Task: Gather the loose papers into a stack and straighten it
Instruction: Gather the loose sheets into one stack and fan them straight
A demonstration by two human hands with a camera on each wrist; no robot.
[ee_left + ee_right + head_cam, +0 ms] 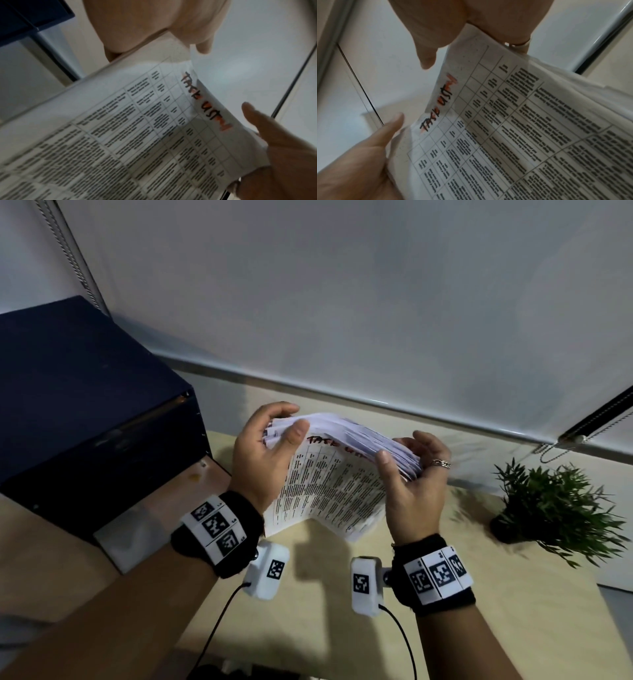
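Sheaf of white printed papers (329,484), grid table on top sheet, held upright above the pale wooden bench (513,628). Left hand (265,455) and right hand (416,487) curl round opposite side edges, thumbs in front. Papers fanned, bowed.

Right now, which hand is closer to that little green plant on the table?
Right. The right hand holds the papers on the side facing the plant; the left hand holds their far side, by the dark box.

Dark blue box (85,412) sitting on bench (308,628) at left; potted plant (555,505) standing right; blind (342,302) hanging behind.
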